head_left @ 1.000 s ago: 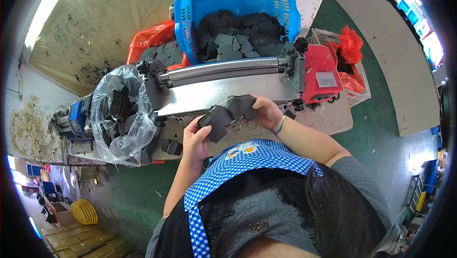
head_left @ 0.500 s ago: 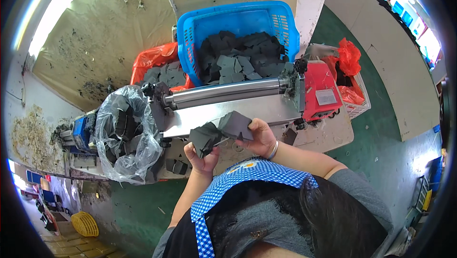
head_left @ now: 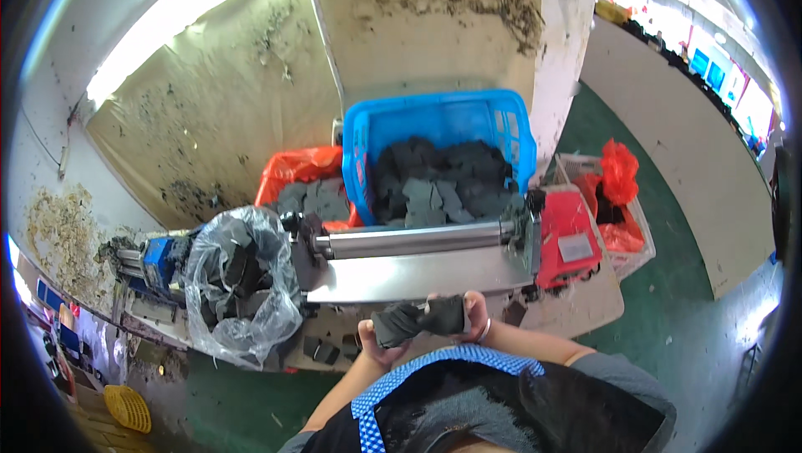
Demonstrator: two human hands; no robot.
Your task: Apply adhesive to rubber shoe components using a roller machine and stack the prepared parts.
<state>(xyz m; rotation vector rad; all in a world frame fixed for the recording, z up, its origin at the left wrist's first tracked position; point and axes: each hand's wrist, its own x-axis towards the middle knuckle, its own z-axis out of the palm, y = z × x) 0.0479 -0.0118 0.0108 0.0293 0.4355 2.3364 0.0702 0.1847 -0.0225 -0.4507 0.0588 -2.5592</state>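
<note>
My left hand (head_left: pixel 382 348) grips a stack of dark grey flat pieces (head_left: pixel 396 324), thumb up on its left side. In my right hand (head_left: pixel 475 317) is a second stack of dark grey pieces (head_left: pixel 445 314), held from its right end. The two stacks meet or nearly meet in front of my chest; whether they touch I cannot tell. Just beyond them lies the smooth metal plate (head_left: pixel 409 276) of a roller machine, with a steel roller (head_left: pixel 418 241) behind it and a red housing (head_left: pixel 565 231) at its right end.
Behind the machine, a blue plastic basket (head_left: pixel 439 108) holds many dark pieces. Left of it sits a red bag (head_left: pixel 288 165) with grey pieces. A clear plastic bag (head_left: pixel 280 319) of dark pieces stands at the machine's left. A white crate (head_left: pixel 639 262) is at the right.
The head view has tilted up, so everything sits lower. My hands have brought the two stacks closer together and more level.
</note>
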